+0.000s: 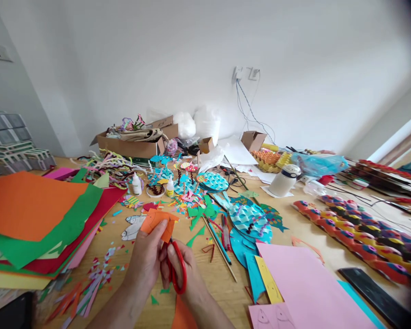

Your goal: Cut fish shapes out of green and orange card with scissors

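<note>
- Orange paper point(153, 220) is pinched in the left hand point(146, 256), thumb laid on top of it; pencil-like lines show on its face, and it is held above the wooden table point(214, 285).
- Red-handled scissors point(181, 269) sit in the right hand point(189, 267), whose fingers are closed around the handle loops; the tips point away from the person, at the lower edge of the paper. How far the blades are open, I cannot tell.
- Both hands are close together, the right one just beside the left.
- Beneath the right wrist, partly hidden, lies another orange piece point(182, 316).
- Just left of the left hand are grey-and-white fish cutouts point(131, 228); nearer the person, a heap of thin paper strips point(96, 276); farther left, a stack of coloured sheets point(30, 205).
- Beyond the hands stand a white bottle point(136, 184) and a smaller yellow-labelled bottle point(170, 188), with green scraps point(206, 210) to the right of the held paper.
- Right of the right hand lie a teal pencil point(220, 244) and a thin wooden stick point(223, 256), side by side; past them, a turquoise woven fish point(249, 219) and a large pink sheet point(301, 283).
</note>
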The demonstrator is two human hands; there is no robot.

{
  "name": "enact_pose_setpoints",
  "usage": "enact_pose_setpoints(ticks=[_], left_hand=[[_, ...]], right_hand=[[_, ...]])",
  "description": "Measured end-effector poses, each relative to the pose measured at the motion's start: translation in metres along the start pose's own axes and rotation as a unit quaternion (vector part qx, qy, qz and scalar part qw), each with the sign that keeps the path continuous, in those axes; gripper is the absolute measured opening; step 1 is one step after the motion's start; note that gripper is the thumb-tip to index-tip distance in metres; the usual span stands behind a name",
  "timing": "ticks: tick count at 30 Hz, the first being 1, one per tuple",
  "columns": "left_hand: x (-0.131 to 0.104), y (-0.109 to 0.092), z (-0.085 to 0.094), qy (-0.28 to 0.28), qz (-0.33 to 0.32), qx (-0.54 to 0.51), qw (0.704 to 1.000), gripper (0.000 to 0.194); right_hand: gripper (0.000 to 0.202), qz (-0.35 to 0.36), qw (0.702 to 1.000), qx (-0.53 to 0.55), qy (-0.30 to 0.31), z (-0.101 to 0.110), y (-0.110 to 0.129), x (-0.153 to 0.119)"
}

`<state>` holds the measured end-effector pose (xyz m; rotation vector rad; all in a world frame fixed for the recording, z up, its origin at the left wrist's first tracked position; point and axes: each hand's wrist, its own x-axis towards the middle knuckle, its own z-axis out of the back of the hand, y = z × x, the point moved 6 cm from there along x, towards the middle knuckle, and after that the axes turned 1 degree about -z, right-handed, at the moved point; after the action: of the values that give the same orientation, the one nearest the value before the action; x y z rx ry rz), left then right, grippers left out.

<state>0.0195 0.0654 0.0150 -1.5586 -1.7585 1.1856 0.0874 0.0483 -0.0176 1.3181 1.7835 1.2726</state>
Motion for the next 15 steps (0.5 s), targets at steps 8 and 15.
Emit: enact_pose_setpoints(ticks=[8,15], left_hand=[[-0.007,0.005,-0.005,-0.012,0.028,0.001,1.000,0.030],[-0.012,0.006,-0.008,-0.002,0.055,0.027,0.998,0.030]], right_hand=[[0.045,0.012,1.000,-0.007,-0.024,0.002,0.002,-0.001],[0.046,0.016,1.000,-0.001,-0.023,0.000,0.004,-0.002]])
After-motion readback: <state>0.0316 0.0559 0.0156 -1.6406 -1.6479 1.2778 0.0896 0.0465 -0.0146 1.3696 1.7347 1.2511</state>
